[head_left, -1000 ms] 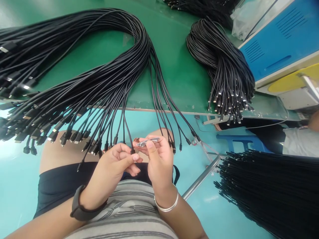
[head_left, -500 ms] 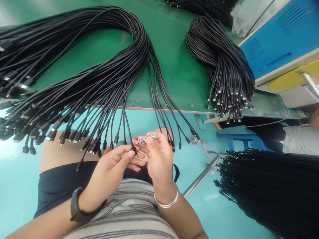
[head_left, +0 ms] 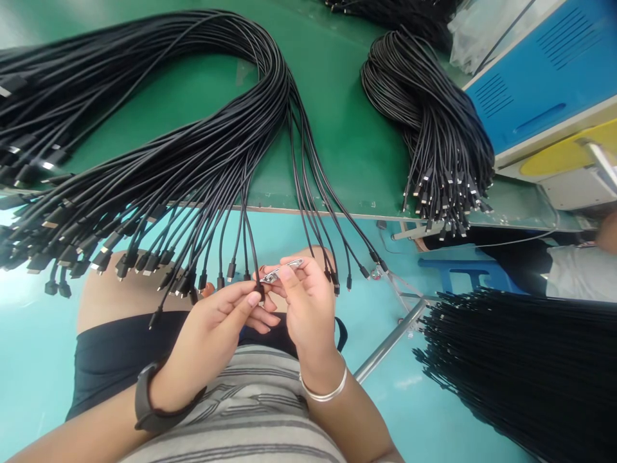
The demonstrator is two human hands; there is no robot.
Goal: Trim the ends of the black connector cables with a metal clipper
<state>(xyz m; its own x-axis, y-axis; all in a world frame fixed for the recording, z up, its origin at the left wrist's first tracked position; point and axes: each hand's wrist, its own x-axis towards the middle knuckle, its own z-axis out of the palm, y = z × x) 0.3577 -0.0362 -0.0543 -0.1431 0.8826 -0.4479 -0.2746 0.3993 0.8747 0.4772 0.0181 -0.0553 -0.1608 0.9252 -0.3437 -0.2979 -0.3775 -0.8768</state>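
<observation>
Between the thumb and fingers of my left hand is the plug end of one black cable. My right hand is closed on a small silver nail clipper, its jaw end pointing left at the cable just above the plug. Whether the jaws touch the cable I cannot tell. The held cable hangs from a large bundle of black cables bent over the green table, with many plugs dangling past the front edge around my hands.
A second cable bundle lies on the green table to the right, near a blue machine. A dense mass of black cables fills the lower right. Beyond a metal bar are a blue stool and part of another person.
The nail clipper has moved slightly left and down, so its jaw end now meets the cable's outline above the plug. My left hand keeps its hold on the cable.
</observation>
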